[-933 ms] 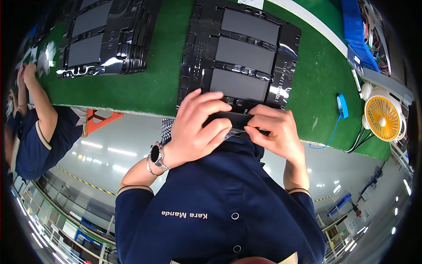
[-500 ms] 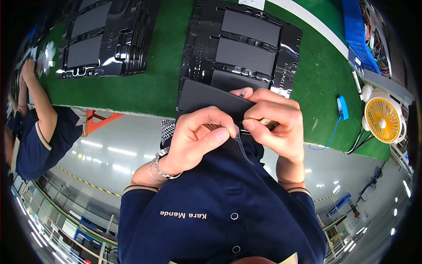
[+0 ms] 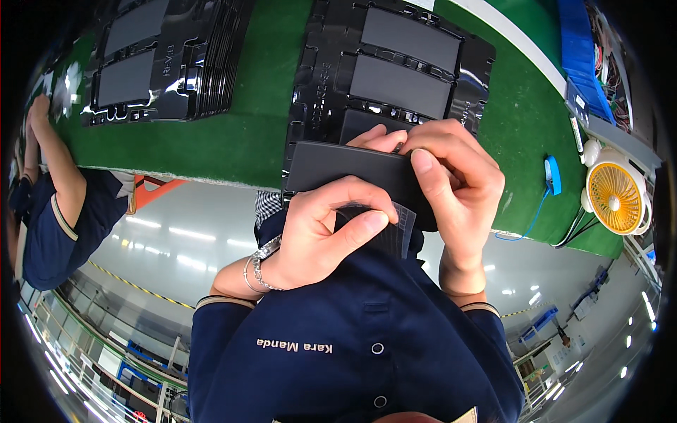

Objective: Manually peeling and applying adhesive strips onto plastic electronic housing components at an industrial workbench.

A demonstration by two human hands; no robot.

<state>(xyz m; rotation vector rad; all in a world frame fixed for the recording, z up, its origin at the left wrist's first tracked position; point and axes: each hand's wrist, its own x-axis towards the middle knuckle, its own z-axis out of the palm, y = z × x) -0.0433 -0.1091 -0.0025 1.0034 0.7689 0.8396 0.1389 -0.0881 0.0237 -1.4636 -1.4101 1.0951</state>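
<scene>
A dark flat rectangular panel [image 3: 338,168] is tilted in front of my body. My right hand [image 3: 458,187] grips its right end, fingers behind and thumb on the near face. A small dark part [image 3: 398,147] shows at the panel's edge beside the fingers. My left hand [image 3: 328,229] pinches a clear thin sheet with fine lines [image 3: 405,229] between thumb and forefinger, just below the panel. Beyond the hands lies a black moulded plastic tray [image 3: 310,92] with similar panels [image 3: 402,84] in its pockets.
A tall stack of black trays [image 3: 211,77] stands left on the green table [image 3: 264,134]. To the right are a yellow-and-white fan [image 3: 613,197], a blue corded object [image 3: 552,175] and a blue bin [image 3: 578,63]. A co-worker's arm [image 3: 60,158] reaches the table at far left.
My right thumb has moved up from near the clear sheet onto the panel's edge. The sheet now hangs from my left hand alone, and the panel has tipped slightly.
</scene>
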